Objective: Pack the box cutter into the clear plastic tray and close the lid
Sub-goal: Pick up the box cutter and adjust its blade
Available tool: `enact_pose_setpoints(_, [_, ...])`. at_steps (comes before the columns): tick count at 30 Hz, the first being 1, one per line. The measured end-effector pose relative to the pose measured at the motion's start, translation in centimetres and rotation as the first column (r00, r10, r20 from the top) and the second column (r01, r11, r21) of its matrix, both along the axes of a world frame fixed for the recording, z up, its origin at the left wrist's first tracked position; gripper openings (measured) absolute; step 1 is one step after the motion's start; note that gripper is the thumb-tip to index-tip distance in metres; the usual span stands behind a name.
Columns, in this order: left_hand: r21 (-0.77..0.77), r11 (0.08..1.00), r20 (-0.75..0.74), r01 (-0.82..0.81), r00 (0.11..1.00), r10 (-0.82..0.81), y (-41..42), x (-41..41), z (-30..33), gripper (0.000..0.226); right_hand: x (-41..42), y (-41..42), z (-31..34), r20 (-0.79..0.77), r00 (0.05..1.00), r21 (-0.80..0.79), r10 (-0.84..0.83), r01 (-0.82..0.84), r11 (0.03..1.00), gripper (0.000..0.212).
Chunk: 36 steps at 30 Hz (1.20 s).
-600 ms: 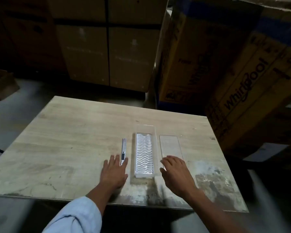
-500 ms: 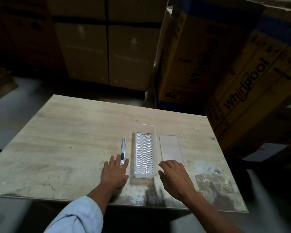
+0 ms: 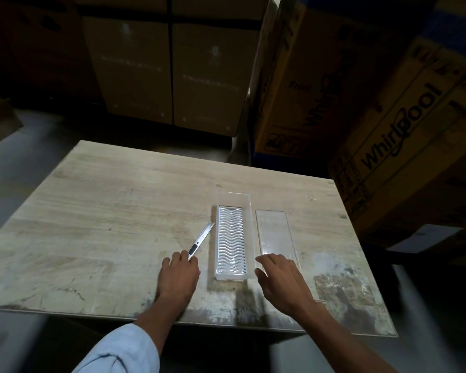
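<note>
The near end of the slim silver metal box cutter with a black slider point(image 3: 201, 239) is hidden under the fingertips of the left hand point(image 3: 178, 278), so how those fingers grip it cannot be made out. The near end of the flat clear plastic lid point(image 3: 275, 234) lies under the right hand point(image 3: 283, 281), and whether the fingers press on it or only hover cannot be told. The pale blue sleeve point(image 3: 124, 351) and the bare right forearm point(image 3: 342, 343) are cut off by the bottom edge, and the big brown cardboard cartons with dark lettering point(image 3: 404, 125) run out past the top and right edges, their smaller print too blurred to read.
</note>
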<state>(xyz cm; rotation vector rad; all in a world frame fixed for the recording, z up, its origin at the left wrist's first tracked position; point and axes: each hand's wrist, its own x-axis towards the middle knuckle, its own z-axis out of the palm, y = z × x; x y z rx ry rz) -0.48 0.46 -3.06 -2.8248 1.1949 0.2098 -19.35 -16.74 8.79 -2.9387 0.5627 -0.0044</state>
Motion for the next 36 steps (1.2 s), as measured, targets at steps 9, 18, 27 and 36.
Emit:
enact_pose_setpoints(9, [0.002,0.995,-0.037,-0.1,0.994,0.1,-2.5,1.1,1.2,0.038,0.1,-0.6,0.0,-0.03,0.999,0.04,-0.038,0.04,0.998,0.038])
enact_pose_setpoints(18, [-0.085,0.972,-0.182,-0.221,0.962,0.203,-3.5,1.7,1.7,0.034,-0.2,-1.8,0.1,-0.064,0.995,0.058,-0.071,0.074,0.996,0.045])
enact_pose_setpoints(27, [-0.157,0.852,-0.443,-0.499,0.807,0.391,-3.3,2.1,1.2,0.023,0.0,-1.9,-0.5,-0.102,0.993,0.116,-0.053,0.065,0.991,0.045])
enact_pose_setpoints(36, [-0.156,0.749,-0.602,-0.644,0.663,0.444,-2.2,1.6,1.8,0.011,-0.3,-2.0,-0.5,-0.109,0.994,0.133,-0.029,0.043,0.99,0.045])
